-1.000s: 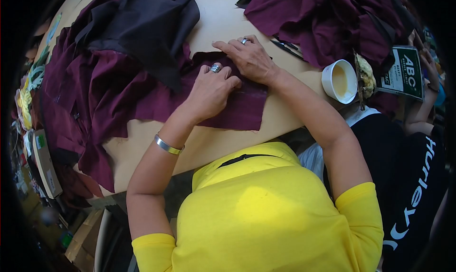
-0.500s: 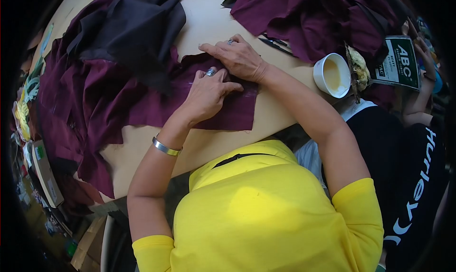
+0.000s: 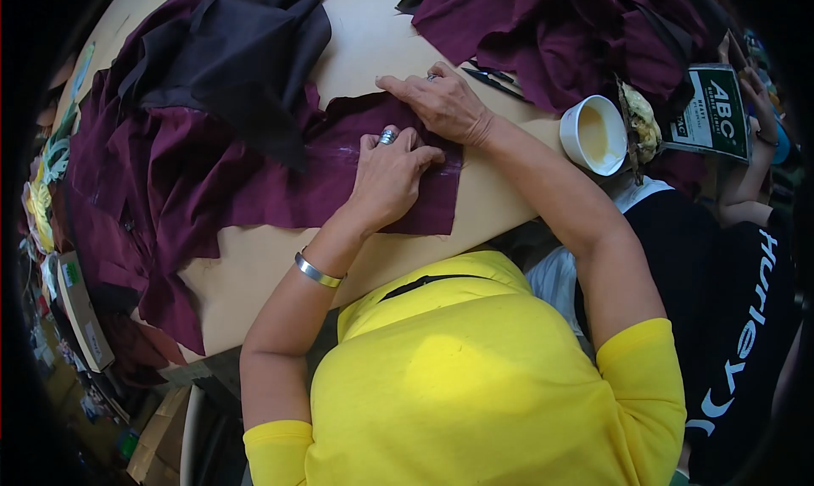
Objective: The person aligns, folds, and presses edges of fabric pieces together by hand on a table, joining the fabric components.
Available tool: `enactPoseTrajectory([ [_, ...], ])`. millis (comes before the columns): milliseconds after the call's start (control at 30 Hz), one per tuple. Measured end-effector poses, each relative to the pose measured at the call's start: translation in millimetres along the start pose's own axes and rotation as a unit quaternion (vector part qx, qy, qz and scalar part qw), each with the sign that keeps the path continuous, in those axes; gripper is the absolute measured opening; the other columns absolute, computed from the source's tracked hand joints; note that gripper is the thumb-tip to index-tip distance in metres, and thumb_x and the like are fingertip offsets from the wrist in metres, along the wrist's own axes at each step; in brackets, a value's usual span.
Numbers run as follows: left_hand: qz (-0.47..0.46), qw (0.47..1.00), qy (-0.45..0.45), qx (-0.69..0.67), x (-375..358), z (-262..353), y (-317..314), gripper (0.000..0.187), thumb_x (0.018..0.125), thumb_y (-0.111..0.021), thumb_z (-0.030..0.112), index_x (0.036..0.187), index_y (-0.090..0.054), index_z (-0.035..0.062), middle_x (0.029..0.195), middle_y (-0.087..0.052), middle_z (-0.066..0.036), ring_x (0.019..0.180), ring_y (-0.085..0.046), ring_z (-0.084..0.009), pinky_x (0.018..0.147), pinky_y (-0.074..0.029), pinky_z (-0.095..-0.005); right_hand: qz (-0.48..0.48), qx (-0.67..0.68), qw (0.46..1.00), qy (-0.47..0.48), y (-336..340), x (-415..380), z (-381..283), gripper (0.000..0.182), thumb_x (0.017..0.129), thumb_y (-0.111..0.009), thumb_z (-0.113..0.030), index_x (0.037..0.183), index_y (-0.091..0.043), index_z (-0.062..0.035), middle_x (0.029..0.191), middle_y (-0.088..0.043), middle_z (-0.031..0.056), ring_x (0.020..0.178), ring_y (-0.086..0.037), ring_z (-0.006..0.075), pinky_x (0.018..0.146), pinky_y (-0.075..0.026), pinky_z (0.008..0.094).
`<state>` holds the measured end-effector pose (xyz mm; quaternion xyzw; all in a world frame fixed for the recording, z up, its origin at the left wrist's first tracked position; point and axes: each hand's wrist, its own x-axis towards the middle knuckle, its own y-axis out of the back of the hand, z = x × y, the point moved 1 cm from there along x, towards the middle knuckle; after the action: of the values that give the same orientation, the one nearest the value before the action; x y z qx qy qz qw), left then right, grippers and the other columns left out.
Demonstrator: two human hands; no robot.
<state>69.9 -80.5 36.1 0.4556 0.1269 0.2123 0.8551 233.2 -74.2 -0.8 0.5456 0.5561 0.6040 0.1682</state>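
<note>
A piece of maroon cloth lies spread over the table, with a pale streak and a fold line along its right part. My left hand, with a ring and a silver bracelet, is curled on this cloth, its fingertips pinching at the fold. Just beyond it, my right hand grips the same cloth near its upper right edge, index finger stretched to the left. Fabric and knuckles hide the exact fingertip contact. Black cloth lies rumpled over the maroon piece's upper left part.
On the right stand a white cup of yellowish paste, a crusted lump and a green ABC rubber cement can. Scissors lie beside another maroon cloth heap. A person in black clothing is close at the right.
Both hands have slid right along the maroon cloth, the left one away from the black cloth. More of the pale streak now shows to the left of my left hand.
</note>
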Motion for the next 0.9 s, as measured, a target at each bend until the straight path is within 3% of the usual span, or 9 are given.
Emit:
enactPoseTrajectory([
  [133,-0.033,0.999,-0.02,0.029,1,2,2,0.026,0.082,-0.054,0.01,0.1,-0.066,0.0242,0.082,-0.048,-0.003,0.084,-0.047,-0.0203,0.071,-0.031,-0.0383,0.018,0.009,1.0,0.02,0,0,1,0.044,0.084,-0.051,-0.01,0.128,-0.047,-0.0118,0.075,-0.056,0.0022,0.062,-0.052,0.0178,0.068,-0.038,0.03],
  [333,0.042,0.998,-0.038,0.007,3,9,-8,0.021,0.082,-0.052,0.009,0.096,-0.064,0.0195,0.084,-0.05,-0.005,0.082,-0.048,-0.0226,0.071,-0.034,-0.0382,0.004,-0.027,1.0,0.012,-2,0,1,0.043,0.081,-0.052,-0.01,0.124,-0.049,-0.0114,0.074,-0.054,0.002,0.061,-0.051,0.0177,0.068,-0.038,0.0299],
  [467,0.045,0.998,-0.046,0.007,4,12,-19,0.028,0.076,-0.051,0.004,0.097,-0.063,0.0171,0.087,-0.051,-0.004,0.084,-0.05,-0.021,0.072,-0.035,-0.034,0.011,-0.026,1.0,0.013,-1,2,0,0.044,0.08,-0.053,-0.01,0.124,-0.049,-0.0121,0.074,-0.054,0.0019,0.059,-0.051,0.0177,0.068,-0.038,0.03],
  [567,0.003,0.997,-0.073,-0.003,4,9,-13,0.027,0.076,-0.051,0.003,0.096,-0.062,0.016,0.087,-0.051,-0.005,0.084,-0.05,-0.0211,0.072,-0.036,-0.0348,0.003,-0.024,1.0,0.01,1,2,0,0.043,0.08,-0.053,-0.009,0.123,-0.05,-0.0131,0.073,-0.054,0.002,0.058,-0.051,0.018,0.068,-0.039,0.0301],
  [700,0.065,0.986,-0.147,0.039,-2,0,-15,0.017,0.081,-0.054,0.009,0.097,-0.059,0.0136,0.088,-0.051,-0.005,0.083,-0.049,-0.0217,0.071,-0.037,-0.0354,0.002,-0.023,1.0,0.005,-2,2,1,0.042,0.081,-0.052,-0.008,0.122,-0.051,-0.0137,0.071,-0.054,0.0024,0.059,-0.052,0.0182,0.069,-0.039,0.0296],
  [900,0.002,0.988,-0.109,0.109,-12,-40,29,0.012,0.08,-0.059,0.015,0.09,-0.053,0.0099,0.085,-0.05,-0.007,0.08,-0.051,-0.0248,0.072,-0.038,-0.0368,-0.023,-0.017,1.0,-0.01,2,1,-2,0.048,0.076,-0.05,-0.006,0.123,-0.049,-0.016,0.078,-0.055,0.0006,0.066,-0.056,0.0171,0.072,-0.04,0.0301],
])
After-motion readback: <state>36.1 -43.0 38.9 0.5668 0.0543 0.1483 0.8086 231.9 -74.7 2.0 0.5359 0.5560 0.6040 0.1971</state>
